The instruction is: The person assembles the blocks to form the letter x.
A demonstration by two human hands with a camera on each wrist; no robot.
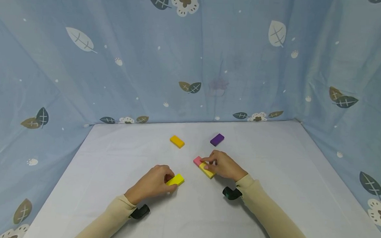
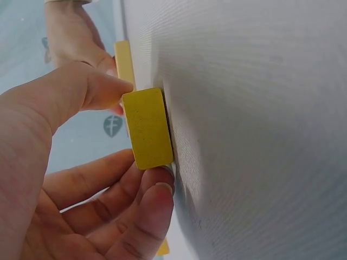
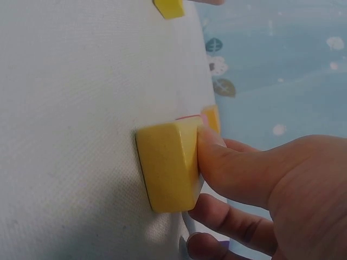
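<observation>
My left hand [image 1: 153,181] pinches a bright yellow rectangular block [image 1: 177,179] between thumb and fingers, low over the white tabletop. In the left wrist view, that yellow block [image 2: 146,130] shows its end face, close to the cloth. My right hand [image 1: 225,166] has its thumb and fingers at a pale yellow block [image 1: 209,173], which lies end to end with a pink block [image 1: 197,160]. The right wrist view shows the pale yellow block [image 3: 162,168] between thumb and fingers, resting on the table; the pink block is mostly hidden there.
An orange-yellow block [image 1: 177,141] lies farther back, left of the pink one. To the back right lies a purple block [image 1: 217,139]. Behind the white table [image 1: 117,154] hangs a blue curtain [image 1: 131,83] printed with leaves and flowers.
</observation>
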